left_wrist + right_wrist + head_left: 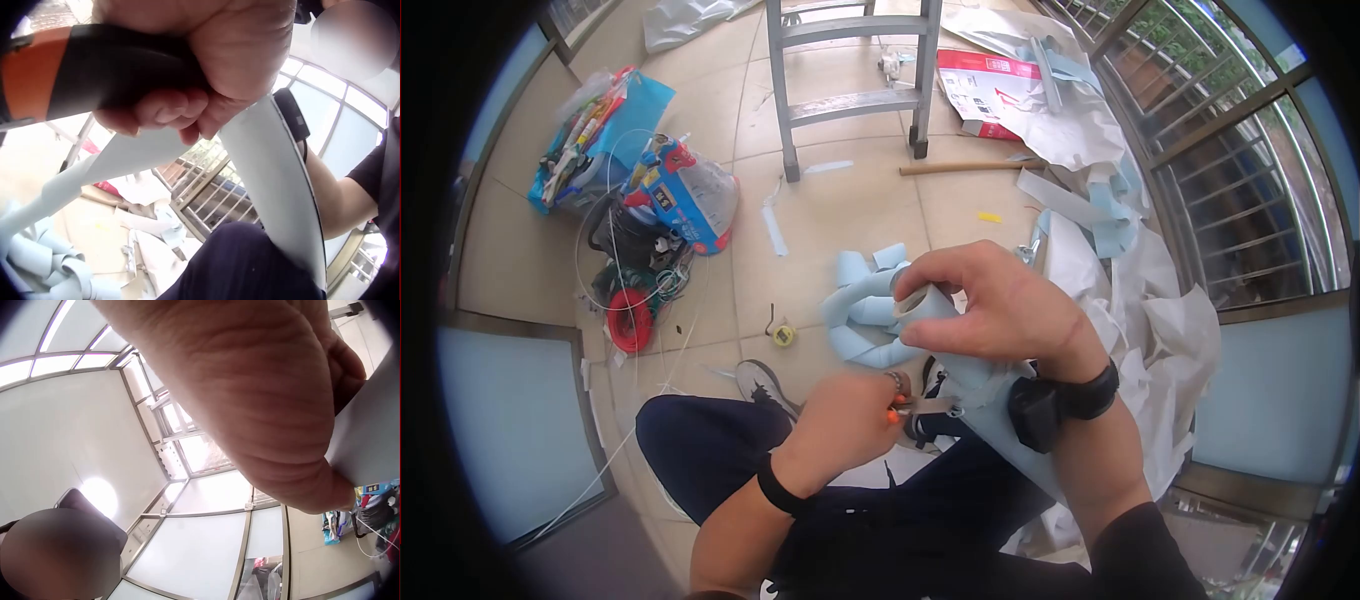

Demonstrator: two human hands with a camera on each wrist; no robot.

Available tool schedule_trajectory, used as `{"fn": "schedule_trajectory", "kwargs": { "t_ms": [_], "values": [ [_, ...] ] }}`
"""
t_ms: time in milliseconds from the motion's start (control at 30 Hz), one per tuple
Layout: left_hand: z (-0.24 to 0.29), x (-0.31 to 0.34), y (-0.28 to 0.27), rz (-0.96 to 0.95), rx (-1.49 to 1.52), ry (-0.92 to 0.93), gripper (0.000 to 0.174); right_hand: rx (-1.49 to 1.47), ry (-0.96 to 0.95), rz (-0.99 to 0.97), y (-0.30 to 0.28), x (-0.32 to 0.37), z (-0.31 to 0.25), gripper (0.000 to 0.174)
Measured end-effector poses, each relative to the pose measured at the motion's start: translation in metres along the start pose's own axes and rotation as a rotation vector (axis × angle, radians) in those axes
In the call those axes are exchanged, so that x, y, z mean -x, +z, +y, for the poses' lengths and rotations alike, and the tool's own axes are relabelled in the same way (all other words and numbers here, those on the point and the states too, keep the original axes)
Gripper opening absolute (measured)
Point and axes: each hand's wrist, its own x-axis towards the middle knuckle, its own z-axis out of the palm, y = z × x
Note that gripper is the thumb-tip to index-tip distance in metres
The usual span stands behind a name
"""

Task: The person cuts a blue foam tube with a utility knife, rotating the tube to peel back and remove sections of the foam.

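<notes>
In the head view, my right hand (1010,305) holds a light blue roll (926,308) of sheet material, thumb and fingers curved round its open end. The inside of the roll is whitish. Below it, my left hand (845,420) grips a black-and-orange-handled tool (119,72); a grey blade-like part points right, toward the light blue sheet (1010,425) under my right forearm. From the left wrist, curled fingers show round the thick handle, and a pale strip (269,181) hangs beside the hand. Loose light blue coils (860,320) lie on the floor just beyond both hands.
A metal stepladder (855,105) stands ahead. Bags of tools (685,200) and a red coil (629,320) lie left, with a yellow tape measure (782,336) nearer. Crumpled white sheeting (1145,350) and a red-and-white box (990,90) cover the right side by the railing.
</notes>
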Motion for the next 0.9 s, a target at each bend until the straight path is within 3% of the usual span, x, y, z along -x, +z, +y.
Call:
{"fn": "schedule_trajectory", "kwargs": {
  "t_ms": [267, 367, 533, 600, 633, 667, 700, 767, 833, 867, 900],
  "values": [
    [0.002, -0.013, 0.005, -0.149, -0.151, 0.017, 0.016, 0.044, -0.014, -0.047, -0.003, 0.004, -0.007, 0.036],
    [-0.010, -0.018, 0.022, -0.111, -0.093, 0.048, 0.017, 0.050, -0.006, -0.084, -0.001, 0.008, -0.009, 0.033],
    [-0.040, -0.040, 0.050, -0.059, -0.058, 0.097, 0.019, 0.160, -0.056, -0.049, 0.006, 0.005, -0.005, 0.033],
    [-0.066, -0.046, 0.065, -0.031, -0.101, 0.109, 0.019, 0.202, 0.100, -0.085, 0.007, 0.001, -0.008, 0.031],
    [-0.096, -0.049, 0.082, -0.019, -0.178, 0.050, 0.017, 0.206, 0.092, -0.095, 0.010, 0.002, -0.011, 0.031],
    [-0.113, -0.049, 0.088, 0.002, -0.252, -0.011, 0.018, 0.105, -0.041, -0.154, 0.012, 0.006, -0.013, 0.031],
    [-0.115, -0.045, 0.088, 0.023, -0.247, -0.013, 0.018, 0.007, -0.170, -0.213, 0.012, 0.009, -0.014, 0.031],
    [-0.114, -0.037, 0.085, -0.044, -0.269, -0.111, 0.020, -0.015, -0.126, -0.175, 0.007, 0.007, -0.013, 0.031],
    [-0.078, -0.017, 0.061, -0.033, -0.221, -0.207, 0.019, 0.057, 0.111, -0.130, 0.000, 0.001, -0.011, 0.033],
    [-0.073, -0.016, 0.054, 0.008, -0.113, -0.111, 0.017, -0.013, -0.010, -0.084, 0.002, 0.000, 0.001, 0.041],
    [-0.065, -0.012, 0.046, 0.042, -0.001, -0.018, 0.017, -0.011, -0.009, -0.085, 0.003, -0.001, 0.002, 0.041]
  ]
}}
